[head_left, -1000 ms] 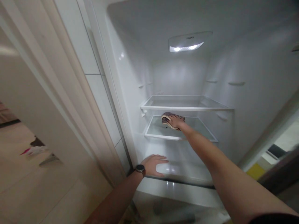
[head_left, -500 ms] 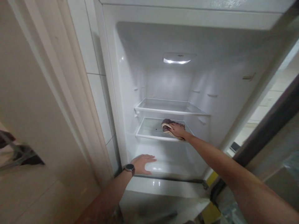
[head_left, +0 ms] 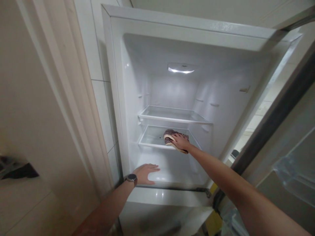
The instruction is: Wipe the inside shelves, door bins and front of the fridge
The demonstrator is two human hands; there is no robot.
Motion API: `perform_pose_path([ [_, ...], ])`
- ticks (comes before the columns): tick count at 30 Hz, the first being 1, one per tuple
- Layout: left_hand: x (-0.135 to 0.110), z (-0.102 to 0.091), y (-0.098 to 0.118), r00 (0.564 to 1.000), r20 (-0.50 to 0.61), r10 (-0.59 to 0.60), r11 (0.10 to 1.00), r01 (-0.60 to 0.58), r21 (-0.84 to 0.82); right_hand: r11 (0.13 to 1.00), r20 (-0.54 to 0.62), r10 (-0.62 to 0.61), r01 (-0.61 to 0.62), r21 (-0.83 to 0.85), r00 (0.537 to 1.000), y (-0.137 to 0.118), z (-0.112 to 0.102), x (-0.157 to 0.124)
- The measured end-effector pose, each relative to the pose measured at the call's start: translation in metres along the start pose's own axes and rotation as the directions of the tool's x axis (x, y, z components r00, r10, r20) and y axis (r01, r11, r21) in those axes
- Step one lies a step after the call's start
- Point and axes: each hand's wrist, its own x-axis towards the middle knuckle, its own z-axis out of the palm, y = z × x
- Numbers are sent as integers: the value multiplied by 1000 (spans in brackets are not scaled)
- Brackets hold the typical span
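My right hand (head_left: 180, 141) reaches into the fridge (head_left: 159, 85) and grips a brown patterned cloth (head_left: 169, 133) with a pale edge. The cloth lies against the lower glass shelf (head_left: 151, 135), over its right part and front rim. A small dark speck shows on that shelf, left of the cloth. My left hand (head_left: 145, 173), with a watch (head_left: 132, 177) on the wrist, is at the left front of the fridge floor. Its fingers are spread and hold nothing; whether the palm presses on the floor I cannot tell.
Above the cloth sits the upper glass shelf (head_left: 172, 114), and higher up a lit lamp (head_left: 180, 69). The open fridge door (head_left: 283, 183) with clear bins stands at the right. A beige door frame (head_left: 81, 98) and a tiled wall (head_left: 100, 101) border the left side.
The view has shifted, showing more of the fridge's top edge. My right hand has drawn the cloth slightly towards the shelf's front rim. My left hand keeps its place.
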Motion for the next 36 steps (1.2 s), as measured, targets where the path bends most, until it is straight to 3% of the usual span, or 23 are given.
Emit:
perform_pose_path([
  [22, -3, -9, 12, 1000, 6, 14, 1000, -14, -15, 988, 44, 142, -144, 51, 989, 10, 22, 107],
  [29, -3, -8, 13, 1000, -4, 0, 1000, 0, -29, 975, 52, 210, -213, 64, 976, -10, 31, 144],
  [36, -3, -11, 15, 1000, 12, 15, 1000, -15, -14, 987, 71, 136, -141, 78, 988, -49, 32, 165],
])
